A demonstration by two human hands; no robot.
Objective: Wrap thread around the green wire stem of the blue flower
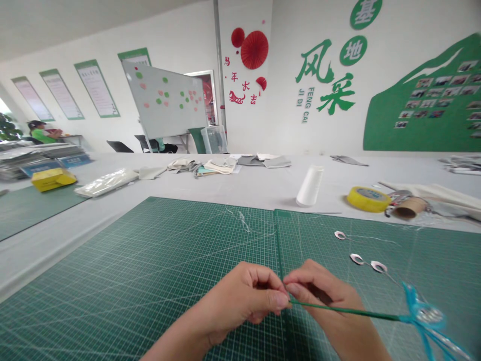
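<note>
Low in the head view, my left hand (259,296) pinches the left end of a thin green stem (349,311) between thumb and fingers. Close beside it, my right hand (319,291) has its thumb and forefinger pressed together at the same end; what they grip is too small to make out. The stem runs right, in front of my right wrist, to a blue ribbon bow (417,311) with a shiny, pale centre. Both hands are over green cutting mats (150,265), near their seam. Small oval pieces (379,266) with thin threads lie on the right mat.
Behind the mats stand a white thread cone (310,186), a yellow tape roll (369,199) and a cardboard tube (411,207). Fabric scraps (220,165), a plastic-wrapped pack (108,183) and a yellow box (53,179) lie farther left. A person (41,133) sits at the far left.
</note>
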